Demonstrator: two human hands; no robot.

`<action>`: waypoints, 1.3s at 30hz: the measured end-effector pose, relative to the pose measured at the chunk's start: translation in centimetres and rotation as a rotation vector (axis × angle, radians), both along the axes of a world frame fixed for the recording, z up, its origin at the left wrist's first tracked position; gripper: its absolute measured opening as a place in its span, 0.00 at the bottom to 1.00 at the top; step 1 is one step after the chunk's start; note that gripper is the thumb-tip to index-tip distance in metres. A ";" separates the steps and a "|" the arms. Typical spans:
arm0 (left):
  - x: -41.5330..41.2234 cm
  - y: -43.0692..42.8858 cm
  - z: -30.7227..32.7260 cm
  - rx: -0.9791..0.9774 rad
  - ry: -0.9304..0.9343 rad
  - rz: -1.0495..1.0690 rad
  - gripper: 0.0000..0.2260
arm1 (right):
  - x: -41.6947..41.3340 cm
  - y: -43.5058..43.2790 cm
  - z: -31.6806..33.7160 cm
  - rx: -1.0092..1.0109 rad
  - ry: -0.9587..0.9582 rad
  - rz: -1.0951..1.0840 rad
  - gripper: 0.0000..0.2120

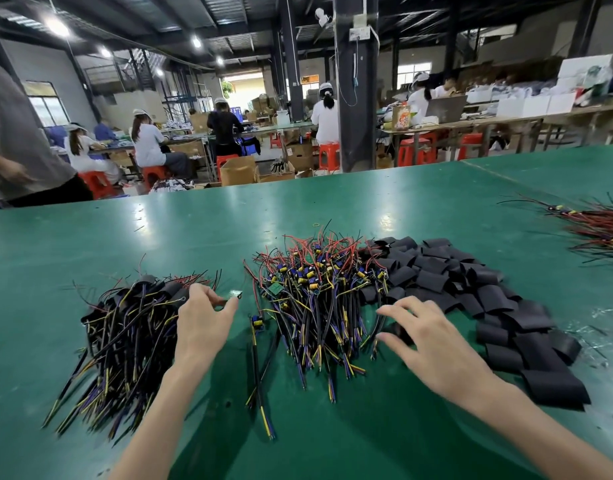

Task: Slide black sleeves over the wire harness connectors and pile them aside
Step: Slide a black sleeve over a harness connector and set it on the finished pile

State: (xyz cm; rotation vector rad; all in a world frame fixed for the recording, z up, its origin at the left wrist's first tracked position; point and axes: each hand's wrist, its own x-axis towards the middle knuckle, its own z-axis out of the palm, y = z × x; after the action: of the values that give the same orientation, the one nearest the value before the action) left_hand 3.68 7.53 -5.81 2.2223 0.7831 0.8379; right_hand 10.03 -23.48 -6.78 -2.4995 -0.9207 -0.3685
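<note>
Reaching comes next, by my reading, and your right hand (433, 344) is the one placed for it. It hovers with fingers spread and holding nothing, at the near left edge of the heap of black sleeves (471, 282). One loose sleeve (396, 332) lies just under its fingertips; whether they touch it you cannot tell from here. The heap runs from there to the right and far across the green table (159, 237).

The bare harnesses (318, 289) lie in the middle, between your hands. Their long axes run near to far, with cut wire ends toward you and the small blue and yellow parts at the far end. A single harness (258, 341) lies apart on the near left of that pile, on the same axis and closer to your left hand (202, 320).

That hand sits at the right edge of the sleeved pile (131, 317), fingers loosely curled, thumb and forefinger close by a thin wire tip. Whether they pinch it is unclear.

No tray or bin holds any of this; all three lots rest straight on the table. Cardboard boxes (237, 169) stand on the floor beyond the far edge, contents not readable. Another wire bundle (596, 230) lies far right.
</note>
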 end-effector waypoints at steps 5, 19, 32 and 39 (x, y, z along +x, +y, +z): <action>-0.7 -0.9 0.3 0.026 -0.069 -0.048 0.11 | -0.2 0.3 -0.5 -0.163 0.051 0.103 0.24; -1.0 -1.3 1.5 -0.068 -0.073 -0.159 0.06 | 1.3 -0.7 -0.8 -0.387 0.151 0.251 0.23; -1.7 -2.0 2.0 -0.037 -0.009 -0.405 0.09 | 0.7 -1.0 -0.1 -0.482 0.205 0.280 0.26; -2.1 -2.7 2.6 -0.356 -0.014 -0.653 0.09 | 0.9 -0.7 0.0 -0.159 0.162 0.183 0.19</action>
State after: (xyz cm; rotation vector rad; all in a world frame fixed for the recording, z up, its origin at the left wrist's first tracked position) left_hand 1.55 4.86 -3.17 1.9549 0.1443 0.3561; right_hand 10.93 -24.19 -6.74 -2.5144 -1.1385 -0.0349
